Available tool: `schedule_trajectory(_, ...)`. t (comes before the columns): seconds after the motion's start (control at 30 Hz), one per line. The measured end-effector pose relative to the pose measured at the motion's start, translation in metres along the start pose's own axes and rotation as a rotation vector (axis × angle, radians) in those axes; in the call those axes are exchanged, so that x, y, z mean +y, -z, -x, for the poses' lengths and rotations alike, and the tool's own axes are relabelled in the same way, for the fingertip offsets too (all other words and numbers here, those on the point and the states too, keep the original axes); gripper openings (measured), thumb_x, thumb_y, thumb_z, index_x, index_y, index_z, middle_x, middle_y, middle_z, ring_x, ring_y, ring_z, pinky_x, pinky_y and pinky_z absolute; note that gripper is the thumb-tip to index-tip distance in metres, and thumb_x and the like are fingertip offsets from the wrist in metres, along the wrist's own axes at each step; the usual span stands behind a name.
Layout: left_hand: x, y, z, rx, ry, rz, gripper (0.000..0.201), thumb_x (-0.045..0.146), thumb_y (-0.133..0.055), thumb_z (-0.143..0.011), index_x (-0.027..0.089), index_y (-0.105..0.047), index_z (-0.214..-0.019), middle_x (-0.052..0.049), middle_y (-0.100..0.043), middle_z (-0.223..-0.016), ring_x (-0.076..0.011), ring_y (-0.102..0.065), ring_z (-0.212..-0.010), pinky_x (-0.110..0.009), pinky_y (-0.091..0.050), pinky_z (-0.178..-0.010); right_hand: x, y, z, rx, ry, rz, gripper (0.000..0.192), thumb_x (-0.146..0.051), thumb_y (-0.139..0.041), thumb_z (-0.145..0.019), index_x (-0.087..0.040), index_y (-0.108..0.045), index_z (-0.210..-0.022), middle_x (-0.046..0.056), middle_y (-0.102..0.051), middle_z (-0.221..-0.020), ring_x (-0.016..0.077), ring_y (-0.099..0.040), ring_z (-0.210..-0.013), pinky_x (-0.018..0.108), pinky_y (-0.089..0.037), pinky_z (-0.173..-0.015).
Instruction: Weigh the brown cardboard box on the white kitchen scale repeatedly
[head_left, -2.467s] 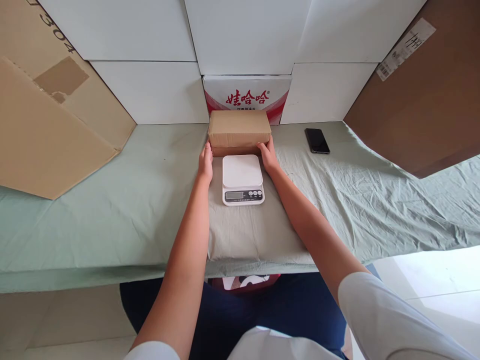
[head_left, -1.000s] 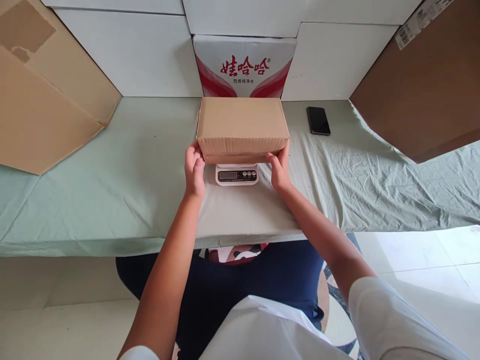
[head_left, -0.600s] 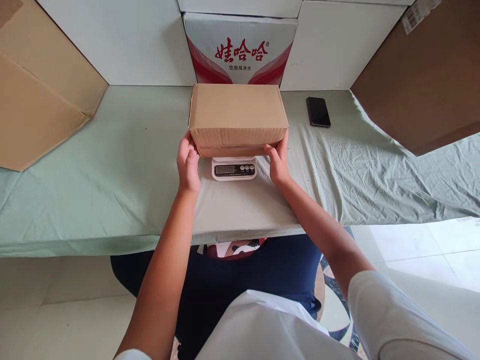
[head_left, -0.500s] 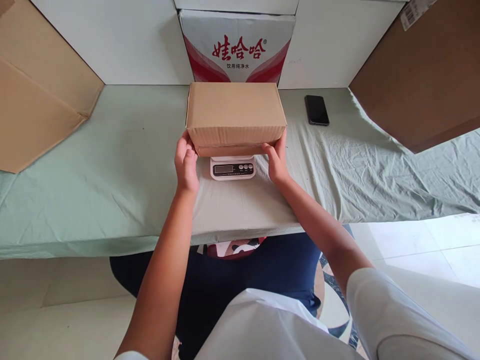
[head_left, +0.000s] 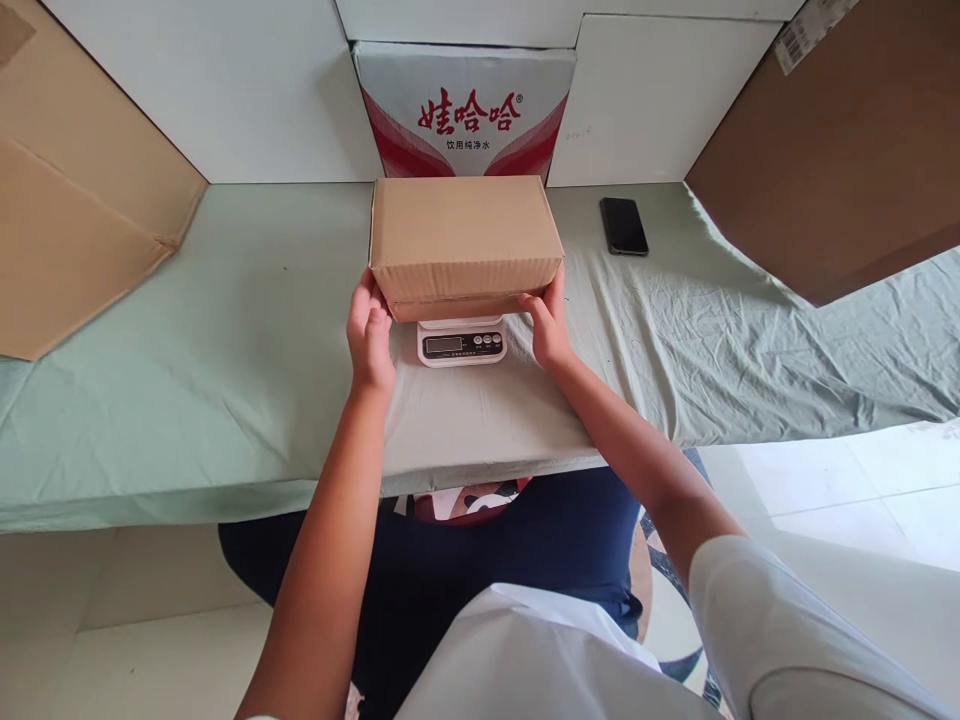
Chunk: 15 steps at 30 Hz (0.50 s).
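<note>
A closed brown cardboard box [head_left: 463,225] is held between my two hands at the centre of the head view. My left hand [head_left: 370,335] presses on its lower left corner, the fingers partly hidden behind the side. On the lower right corner, my right hand [head_left: 548,318] grips with the thumb on the front face and the fingers behind the side. Under the box is a white digital kitchen scale [head_left: 462,345]; its front panel with a small display and buttons sticks out, while the platform is covered. Whether the box rests fully on the platform, I cannot tell.
A black phone [head_left: 624,227] lies to the right on the green cloth [head_left: 247,400]. Behind the box stands a white and red carton [head_left: 465,105] against white panels. Large cardboard sheets [head_left: 82,190] and a brown carton [head_left: 832,150] flank the table at left and right.
The view has shifted slightly, so everything at the back sits a little lower and to the left. Both hands keep the same hold on the box over the scale.
</note>
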<state>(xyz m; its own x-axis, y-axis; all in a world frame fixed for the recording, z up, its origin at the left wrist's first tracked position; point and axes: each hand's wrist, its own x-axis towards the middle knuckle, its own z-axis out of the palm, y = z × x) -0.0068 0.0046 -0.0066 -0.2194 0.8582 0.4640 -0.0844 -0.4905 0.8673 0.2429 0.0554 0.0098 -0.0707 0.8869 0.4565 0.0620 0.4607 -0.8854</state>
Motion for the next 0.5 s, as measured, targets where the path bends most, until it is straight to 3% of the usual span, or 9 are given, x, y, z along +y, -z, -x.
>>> schedule_trajectory(0.13,-0.001,0.001,-0.001,-0.001,-0.003,-0.005,0.074,0.075,-0.053,-0.089,0.031,-0.052,-0.149,-0.011,-0.053,-0.161,-0.0334,-0.043,-0.155,-0.051,-0.038,-0.126,0.003,0.000,0.001,0.012,0.014,-0.037,0.074,-0.063,-0.054,-0.085,-0.035,-0.035,-0.150,0.006,-0.049,-0.152,0.0337,-0.044,-0.145,0.061,-0.034,-0.128)
schedule_trajectory(0.33,-0.007,0.013,-0.005,0.105,-0.052,-0.065,0.073,0.079,-0.047,-0.090,0.037,-0.049,-0.150,-0.001,-0.039,-0.171,-0.0283,-0.024,-0.164,-0.047,-0.024,-0.134,0.015,0.007,-0.002,0.087,0.079,-0.115,0.080,-0.066,-0.055,-0.085,-0.044,-0.025,-0.156,0.000,-0.033,-0.166,0.0359,-0.028,-0.161,0.069,-0.025,-0.130)
schedule_trajectory(0.5,-0.013,0.019,-0.007,0.134,-0.057,-0.093,0.071,0.077,-0.044,-0.093,0.037,-0.047,-0.151,-0.001,-0.037,-0.172,-0.0270,-0.022,-0.165,-0.046,-0.022,-0.135,0.027,0.017,-0.008,0.145,0.047,-0.138,0.080,-0.070,-0.051,-0.085,-0.046,-0.025,-0.156,0.000,-0.030,-0.167,0.0370,-0.026,-0.163,0.074,-0.022,-0.129)
